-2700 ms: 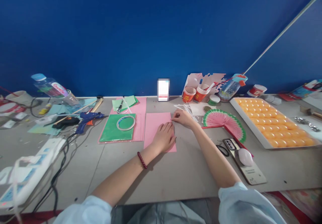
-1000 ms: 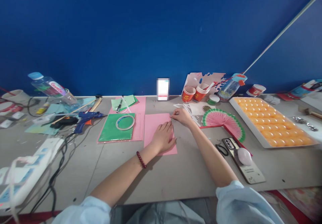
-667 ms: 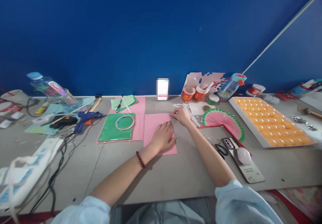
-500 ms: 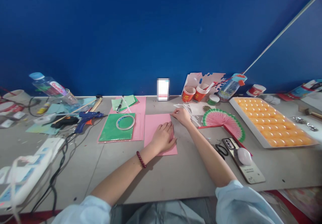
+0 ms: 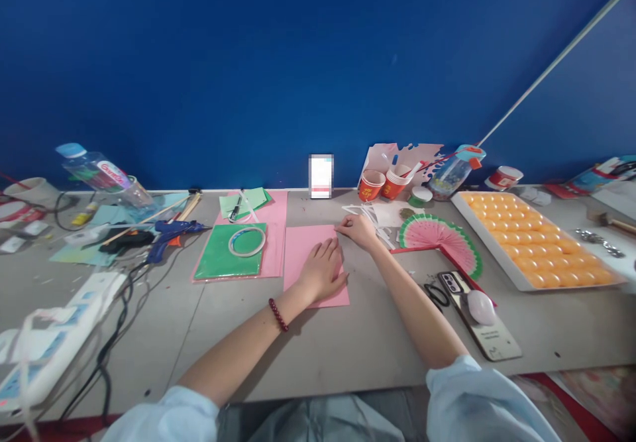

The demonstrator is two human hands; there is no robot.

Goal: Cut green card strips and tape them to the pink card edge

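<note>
A pink sheet of paper lies flat on the grey table in front of me. My left hand rests palm down on its right half, fingers stretched out, pinning it. My right hand sits at the sheet's far right corner with fingers curled and pinched on that edge. A red bead bracelet circles my left wrist.
Left of the sheet lie a green sheet with a tape ring, a blue glue gun, cables and a power strip. On the right are a watermelon paper fan, a phone, scissors, red cups and a tray of orange balls.
My right hand has crept a little along the sheet's far right corner. My left hand stays flat on the paper; only the camera shifts slightly.
</note>
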